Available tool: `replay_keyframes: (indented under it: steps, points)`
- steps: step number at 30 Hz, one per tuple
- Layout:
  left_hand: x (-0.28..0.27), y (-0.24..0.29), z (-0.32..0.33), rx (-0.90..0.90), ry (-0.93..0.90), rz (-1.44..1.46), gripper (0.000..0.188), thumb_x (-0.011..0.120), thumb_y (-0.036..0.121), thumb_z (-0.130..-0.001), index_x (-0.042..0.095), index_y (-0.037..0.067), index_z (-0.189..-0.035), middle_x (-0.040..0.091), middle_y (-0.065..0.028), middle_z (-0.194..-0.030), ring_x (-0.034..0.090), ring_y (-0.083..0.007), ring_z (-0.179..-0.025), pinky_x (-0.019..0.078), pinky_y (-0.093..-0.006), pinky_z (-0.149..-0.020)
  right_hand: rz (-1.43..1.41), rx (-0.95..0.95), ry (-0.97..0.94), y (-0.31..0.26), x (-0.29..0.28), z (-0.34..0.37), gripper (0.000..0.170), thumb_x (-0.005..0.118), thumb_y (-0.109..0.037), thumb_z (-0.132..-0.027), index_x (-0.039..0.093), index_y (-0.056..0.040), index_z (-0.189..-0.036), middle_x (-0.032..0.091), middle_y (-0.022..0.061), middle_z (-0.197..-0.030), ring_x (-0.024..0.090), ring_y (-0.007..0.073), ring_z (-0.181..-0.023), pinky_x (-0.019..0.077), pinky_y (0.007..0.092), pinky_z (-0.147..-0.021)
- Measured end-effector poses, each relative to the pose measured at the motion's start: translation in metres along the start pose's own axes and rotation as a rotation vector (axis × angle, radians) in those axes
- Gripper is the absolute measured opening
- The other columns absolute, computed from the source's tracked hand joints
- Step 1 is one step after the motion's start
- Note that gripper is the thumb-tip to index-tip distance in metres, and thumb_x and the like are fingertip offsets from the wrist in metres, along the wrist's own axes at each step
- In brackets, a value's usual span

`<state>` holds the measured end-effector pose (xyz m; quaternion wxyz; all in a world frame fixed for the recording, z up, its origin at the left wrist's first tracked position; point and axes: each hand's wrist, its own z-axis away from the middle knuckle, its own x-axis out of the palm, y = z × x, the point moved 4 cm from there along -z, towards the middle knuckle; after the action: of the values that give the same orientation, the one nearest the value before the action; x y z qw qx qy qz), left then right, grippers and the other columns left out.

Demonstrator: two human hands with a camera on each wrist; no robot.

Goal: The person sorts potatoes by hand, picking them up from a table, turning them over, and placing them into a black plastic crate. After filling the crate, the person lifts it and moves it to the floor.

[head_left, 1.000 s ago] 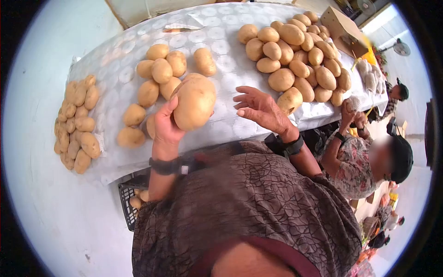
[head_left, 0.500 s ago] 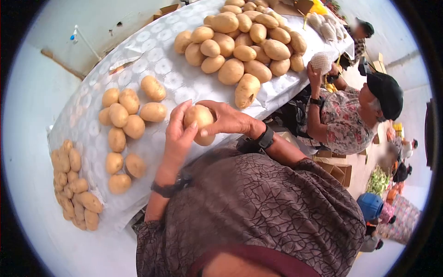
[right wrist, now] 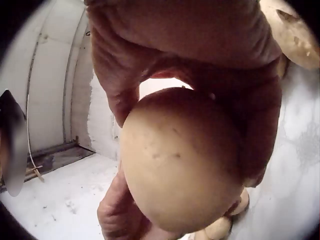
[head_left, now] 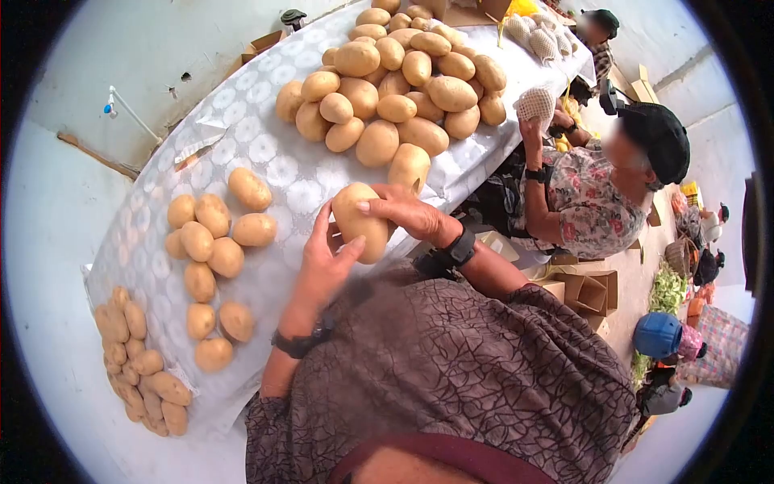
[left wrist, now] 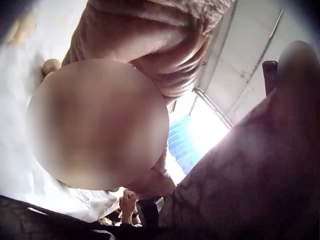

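Note:
One large potato [head_left: 355, 222] is held between both hands in front of the body, over the table's near edge. The left hand [head_left: 320, 262] grips it from below and the left side, thumb across its lower part. From the right, the right hand [head_left: 409, 214] pinches it with the thumb on its upper face. In the right wrist view the potato [right wrist: 180, 160] shows small dark marks, with the right hand [right wrist: 190, 55] curled over it and the left hand's fingers [right wrist: 120, 212] under it. A blurred patch hides much of the left wrist view, below the left hand [left wrist: 140, 45].
A big potato heap [head_left: 395, 105] lies beyond the hands, a small group [head_left: 197, 242] at left and another heap [head_left: 133, 347] at far left. A seated person [head_left: 597, 202] at right holds a netted item [head_left: 535, 105]. Cardboard boxes [head_left: 584, 292] stand on the floor.
The right hand, empty a second ago, has come onto the potato that the left hand held. Since half a second ago, the potato has been turned in the hands. The head view has swung right.

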<state>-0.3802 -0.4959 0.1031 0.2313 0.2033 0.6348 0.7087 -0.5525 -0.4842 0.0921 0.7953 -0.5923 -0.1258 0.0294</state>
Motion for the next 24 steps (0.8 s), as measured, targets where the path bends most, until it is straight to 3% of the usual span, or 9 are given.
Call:
replay_keyframes:
  steps: [1,4,7,10,15,17,19,20,24]
  points:
    - [0.001,-0.001,-0.001,-0.03,-0.013,0.07,0.071,0.066,0.012,-0.087,0.026,-0.002,-0.144,0.053,-0.0192,-0.122,0.055,-0.0235,-0.114,0.0498,-0.0358,-0.089,0.033,0.061,-0.012,0.002,-0.001,0.0,0.066,0.063,-0.047,-0.084,0.052,0.002,-0.126,0.061,0.0108,-0.114,0.057,0.0183,-0.106,0.0465,0.0314,-0.09]
    - [0.0,-0.002,-0.006,0.044,-0.024,0.167,0.071,0.064,0.01,-0.089,0.023,-0.002,-0.145,0.053,-0.0188,-0.122,0.054,-0.0227,-0.114,0.0485,-0.0352,-0.091,0.056,-0.043,-0.047,0.008,-0.001,-0.007,0.069,0.069,-0.044,-0.082,0.048,0.0016,-0.13,0.059,0.011,-0.118,0.055,0.0189,-0.111,0.0442,0.0331,-0.096]
    - [-0.002,-0.006,-0.01,0.035,0.01,0.222,0.069,0.06,0.007,-0.09,0.021,-0.002,-0.146,0.053,-0.0179,-0.121,0.054,-0.0226,-0.114,0.0468,-0.0351,-0.094,0.075,-0.217,-0.036,-0.008,0.003,-0.005,0.08,0.078,-0.043,-0.074,0.045,0.0029,-0.131,0.059,0.0116,-0.114,0.058,0.0196,-0.104,0.0509,0.0326,-0.085]
    - [-0.001,0.006,-0.012,0.003,-0.027,0.289,0.068,0.059,0.006,-0.09,0.021,-0.003,-0.146,0.051,-0.0191,-0.125,0.053,-0.023,-0.116,0.0456,-0.0358,-0.096,-0.03,-0.252,-0.041,-0.005,-0.002,-0.007,0.081,0.078,-0.04,-0.075,0.041,0.0016,-0.135,0.057,0.0114,-0.12,0.054,0.0204,-0.113,0.0462,0.034,-0.095]
    - [0.009,0.014,-0.023,0.133,-0.094,0.32,0.067,0.059,0.002,-0.09,0.022,-0.003,-0.146,0.046,-0.0188,-0.131,0.05,-0.0232,-0.119,0.0465,-0.0353,-0.095,-0.172,-0.261,-0.058,-0.022,-0.013,0.001,0.075,0.072,-0.035,-0.08,0.038,0.0016,-0.136,0.056,0.0109,-0.121,0.055,0.0191,-0.111,0.0473,0.0325,-0.093]
    - [0.011,0.014,-0.025,0.205,-0.119,0.33,0.066,0.059,0.001,-0.089,0.024,-0.003,-0.145,0.045,-0.0183,-0.133,0.049,-0.0231,-0.12,0.0468,-0.0348,-0.094,-0.317,-0.188,-0.012,-0.023,-0.026,0.003,0.07,0.069,-0.033,-0.082,0.04,0.0023,-0.134,0.056,0.01,-0.12,0.056,0.0175,-0.108,0.0479,0.0313,-0.091]
    - [0.006,0.008,-0.019,0.122,-0.044,0.147,0.056,0.055,0.003,-0.092,0.03,-0.004,-0.142,0.043,-0.0173,-0.135,0.049,-0.025,-0.121,0.0468,-0.0392,-0.098,-0.187,-0.299,0.15,-0.03,-0.045,-0.001,0.06,0.068,-0.029,-0.081,0.049,0.004,-0.127,0.06,0.0073,-0.11,0.059,0.0144,-0.098,0.0501,0.0301,-0.081]
    - [0.002,0.001,-0.017,0.121,-0.008,0.162,0.047,0.055,0.004,-0.092,0.039,-0.007,-0.135,0.046,-0.0169,-0.133,0.052,-0.0251,-0.119,0.0483,-0.0377,-0.096,-0.166,-0.323,0.216,-0.034,-0.055,-0.002,0.059,0.069,-0.028,-0.08,0.051,0.0037,-0.125,0.061,0.0071,-0.108,0.06,0.0143,-0.095,0.0504,0.0299,-0.08]
    - [-0.014,-0.015,0.001,0.061,0.06,0.145,0.04,0.056,0.005,-0.092,0.046,-0.008,-0.128,0.05,-0.0171,-0.128,0.056,-0.0249,-0.115,0.0503,-0.0361,-0.094,0.1,-0.434,0.441,-0.068,-0.098,-0.006,0.062,0.075,-0.027,-0.074,0.054,0.0022,-0.124,0.064,0.0085,-0.106,0.061,0.0153,-0.094,0.0514,0.0302,-0.081]
